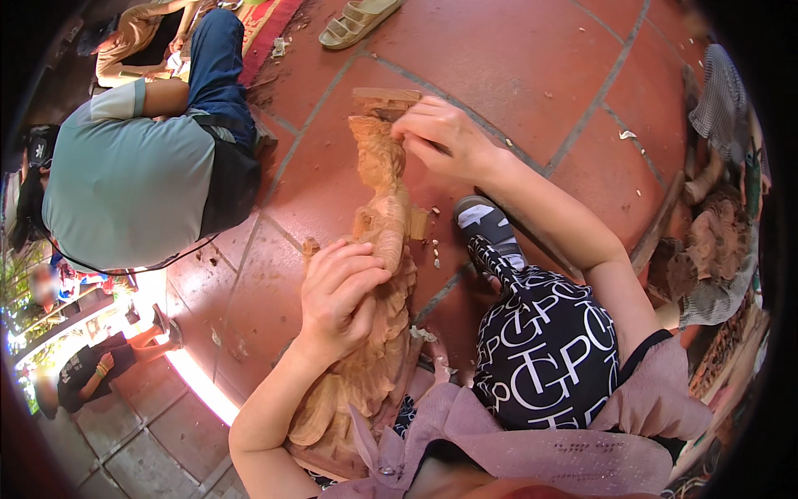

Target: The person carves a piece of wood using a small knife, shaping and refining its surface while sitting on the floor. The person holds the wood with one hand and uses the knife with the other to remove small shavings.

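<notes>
I see the left hand [339, 291] gripping the carved wooden figure [378, 249] at its middle, the right hand [440, 137] pinching its top.

So I've only got the one view here, a head-worn fisheye looking steeply down from above the person's lap, close enough that the left hand [337, 291] and right hand [440, 133] on the wooden carving [378, 249] fill the middle. Forearms come in from the bottom edge, and the red tiled floor [532, 66] runs away toward the top. The tile joints bend hard near the dark rim, where I also catch another seated person [133, 175] at upper left.
</notes>
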Motion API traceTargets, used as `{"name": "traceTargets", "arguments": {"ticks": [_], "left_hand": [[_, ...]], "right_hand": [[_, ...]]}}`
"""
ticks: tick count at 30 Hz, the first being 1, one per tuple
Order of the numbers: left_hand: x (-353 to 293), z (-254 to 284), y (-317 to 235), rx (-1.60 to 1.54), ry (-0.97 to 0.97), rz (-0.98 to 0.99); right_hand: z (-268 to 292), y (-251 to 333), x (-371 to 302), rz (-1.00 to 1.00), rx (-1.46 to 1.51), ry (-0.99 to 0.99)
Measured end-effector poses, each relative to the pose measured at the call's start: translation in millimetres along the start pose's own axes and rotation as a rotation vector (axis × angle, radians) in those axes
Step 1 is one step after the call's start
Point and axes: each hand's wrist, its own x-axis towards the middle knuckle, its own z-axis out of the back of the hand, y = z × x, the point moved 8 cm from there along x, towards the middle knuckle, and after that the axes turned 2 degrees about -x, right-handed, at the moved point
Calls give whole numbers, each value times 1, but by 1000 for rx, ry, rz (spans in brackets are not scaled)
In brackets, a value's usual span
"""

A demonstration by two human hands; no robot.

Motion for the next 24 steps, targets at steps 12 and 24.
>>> {"name": "traceTargets", "arguments": {"ticks": [12, 24], "left_hand": [[1, -1, 0, 19, 6, 28], [2, -3, -1, 27, -9, 36]], "right_hand": [[39, -11, -37, -200, 153, -124], [26, -43, -58, -227, 233, -101]]}}
